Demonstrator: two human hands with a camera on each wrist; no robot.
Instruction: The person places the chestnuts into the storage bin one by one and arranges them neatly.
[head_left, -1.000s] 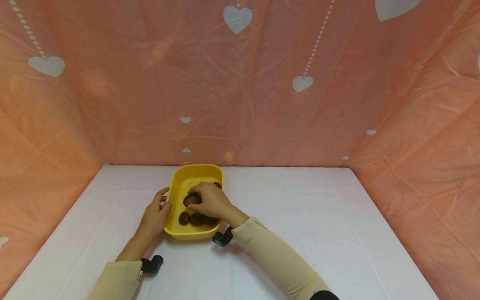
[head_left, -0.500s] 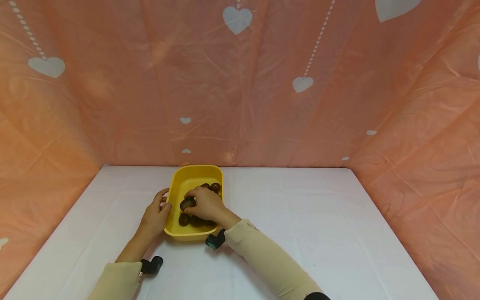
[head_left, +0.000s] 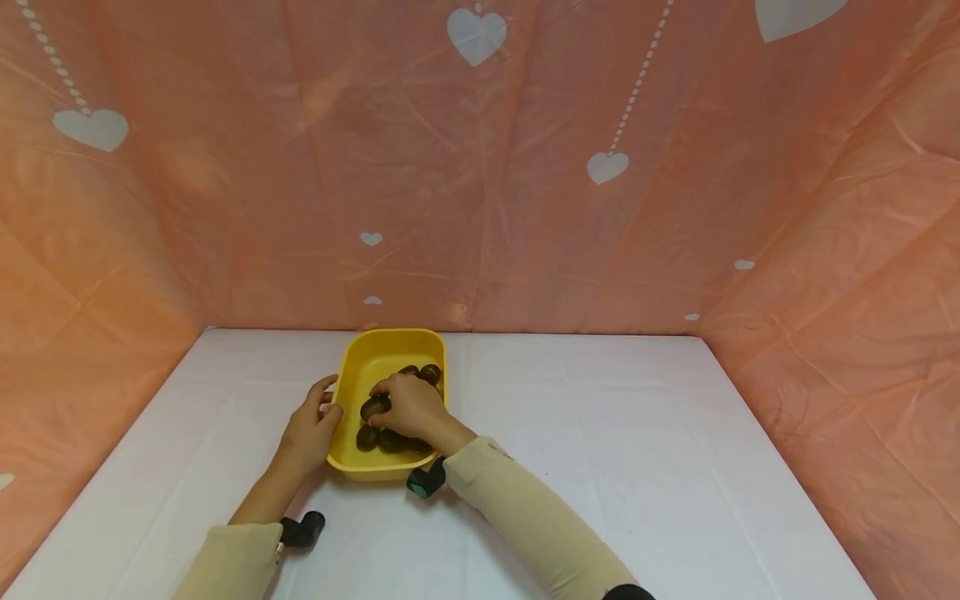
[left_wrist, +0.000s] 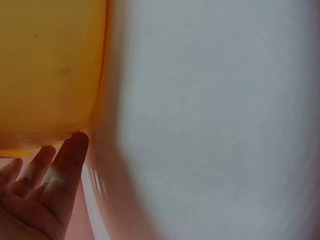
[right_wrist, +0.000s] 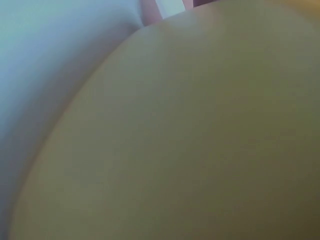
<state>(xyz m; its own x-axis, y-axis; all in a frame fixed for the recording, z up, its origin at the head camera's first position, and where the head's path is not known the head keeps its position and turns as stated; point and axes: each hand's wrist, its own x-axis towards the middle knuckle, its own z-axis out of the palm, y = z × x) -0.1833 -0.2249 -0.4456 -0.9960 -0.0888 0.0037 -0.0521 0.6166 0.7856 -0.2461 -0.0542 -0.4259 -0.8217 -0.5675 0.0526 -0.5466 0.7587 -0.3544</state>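
A yellow tray (head_left: 352, 367) stands on the white table, with several glossy, dark brown, egg-shaped things along its right and near sides. My right hand (head_left: 414, 408) reaches into it from the right. Between thumb and fingers it pinches one dark brown egg-shaped thing (head_left: 374, 407) near the tray's middle. Just below lies another dark oval (head_left: 367, 437); two more (head_left: 430, 373) show beyond the knuckles. My left hand (head_left: 309, 429) touches the tray's left side. In the left wrist view its fingers (left_wrist: 62, 187) are fairly straight against the yellow wall. The right wrist view shows mostly a blurred yellowish surface, the hand hidden.
A white cloth covers the table (head_left: 600, 467). Behind and at both sides hangs an orange curtain (head_left: 525, 250) with white hearts. Black wrist cameras (head_left: 303, 530) sit below each hand, near the beige sleeves (head_left: 232, 558).
My right hand has moved a little left and toward me with the dark egg-shaped thing, then stayed nearly still. More dark ovals show behind it. The left hand has kept its place.
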